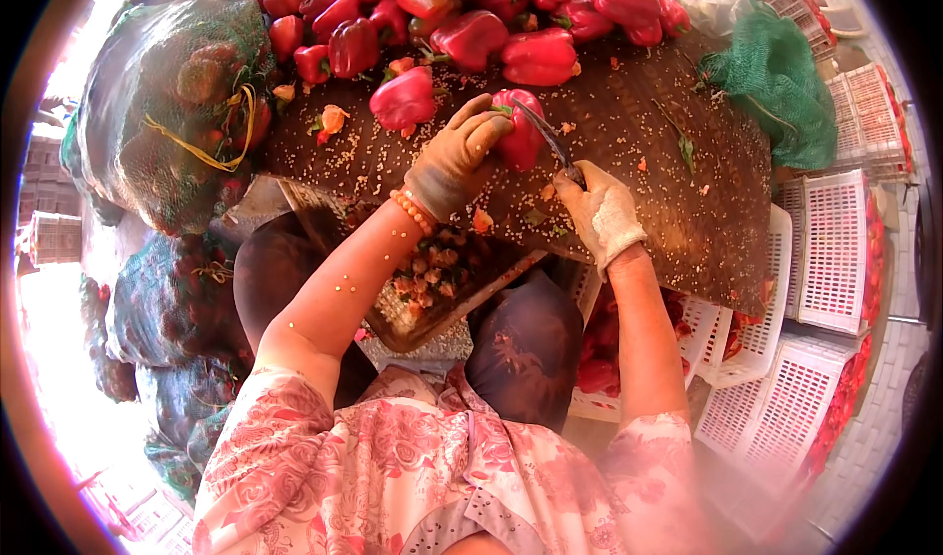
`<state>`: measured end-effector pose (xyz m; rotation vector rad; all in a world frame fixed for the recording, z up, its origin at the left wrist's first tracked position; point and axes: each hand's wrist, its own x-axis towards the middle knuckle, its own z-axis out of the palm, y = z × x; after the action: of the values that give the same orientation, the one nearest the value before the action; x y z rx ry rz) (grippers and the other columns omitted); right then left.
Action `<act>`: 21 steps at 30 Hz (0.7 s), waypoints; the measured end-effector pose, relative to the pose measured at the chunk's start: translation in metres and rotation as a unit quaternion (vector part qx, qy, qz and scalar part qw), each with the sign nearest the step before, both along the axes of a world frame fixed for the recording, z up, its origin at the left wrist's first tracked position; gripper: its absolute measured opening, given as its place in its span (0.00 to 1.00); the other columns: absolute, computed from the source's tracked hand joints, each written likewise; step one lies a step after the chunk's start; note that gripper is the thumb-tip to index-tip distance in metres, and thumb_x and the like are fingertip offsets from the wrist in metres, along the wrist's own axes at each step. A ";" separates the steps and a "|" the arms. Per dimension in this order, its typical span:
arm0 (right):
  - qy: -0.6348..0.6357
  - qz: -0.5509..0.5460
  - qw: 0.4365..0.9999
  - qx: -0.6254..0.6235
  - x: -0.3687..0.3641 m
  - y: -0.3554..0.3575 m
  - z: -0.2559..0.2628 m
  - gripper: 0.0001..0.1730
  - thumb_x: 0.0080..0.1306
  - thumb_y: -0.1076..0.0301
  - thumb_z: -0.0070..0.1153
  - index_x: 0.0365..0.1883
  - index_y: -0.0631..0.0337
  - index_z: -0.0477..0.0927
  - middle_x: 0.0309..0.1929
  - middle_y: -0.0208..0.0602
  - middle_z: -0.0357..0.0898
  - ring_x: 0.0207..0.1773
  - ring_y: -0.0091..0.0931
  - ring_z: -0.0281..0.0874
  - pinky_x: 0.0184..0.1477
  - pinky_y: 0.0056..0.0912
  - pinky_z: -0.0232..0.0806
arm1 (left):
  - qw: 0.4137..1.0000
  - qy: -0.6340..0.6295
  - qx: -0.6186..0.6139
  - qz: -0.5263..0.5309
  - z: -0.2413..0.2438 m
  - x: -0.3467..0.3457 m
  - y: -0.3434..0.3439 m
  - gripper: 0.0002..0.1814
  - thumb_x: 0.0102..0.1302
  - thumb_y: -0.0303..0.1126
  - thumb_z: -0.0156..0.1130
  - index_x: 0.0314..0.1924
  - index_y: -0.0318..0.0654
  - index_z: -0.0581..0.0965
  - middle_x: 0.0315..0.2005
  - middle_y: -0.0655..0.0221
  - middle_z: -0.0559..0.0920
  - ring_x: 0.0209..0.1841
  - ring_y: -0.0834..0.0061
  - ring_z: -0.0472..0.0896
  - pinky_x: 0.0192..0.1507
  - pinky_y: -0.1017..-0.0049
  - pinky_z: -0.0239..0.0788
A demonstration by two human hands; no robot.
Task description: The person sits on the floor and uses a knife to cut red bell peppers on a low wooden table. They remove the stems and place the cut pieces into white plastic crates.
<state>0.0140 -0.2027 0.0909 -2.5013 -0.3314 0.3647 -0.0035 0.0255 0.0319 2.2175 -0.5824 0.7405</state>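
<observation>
My gloved left hand [458,153] grips a red bell pepper [521,141] near its green stem, over the seed-strewn table [648,223]. In my gloved right hand [603,205] is a dark-handled knife [547,131], its curved blade across the top of that pepper. I cannot tell whether the blade has cut into it. Another red bell pepper [404,100] lies just left of my left hand. Behind it a heap of red bell peppers [468,39] covers the table's far side. A cut-out pepper core [333,119] rests to the left.
Full green mesh sacks [177,105] crowd the left side. A bunched green net [781,87] hangs at the table's right corner. White plastic crates [832,249] stand at the right, several holding red pieces. Between my knees sits a container of pepper cores [435,271].
</observation>
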 end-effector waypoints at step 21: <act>0.051 -0.042 0.997 0.027 0.055 0.068 -0.006 0.39 0.59 0.35 0.61 0.54 0.61 0.80 0.49 0.53 0.83 0.56 0.44 0.80 0.57 0.41 0.69 | 0.970 0.184 -0.057 0.149 0.012 -0.012 -0.012 0.38 0.51 0.45 0.73 0.62 0.40 0.72 0.73 0.51 0.60 0.74 0.50 0.58 0.72 0.58 0.56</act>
<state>0.0692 -0.1346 0.0853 -2.4257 -0.1924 0.4412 -0.0159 0.0140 0.0437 2.2819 -0.0213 0.4721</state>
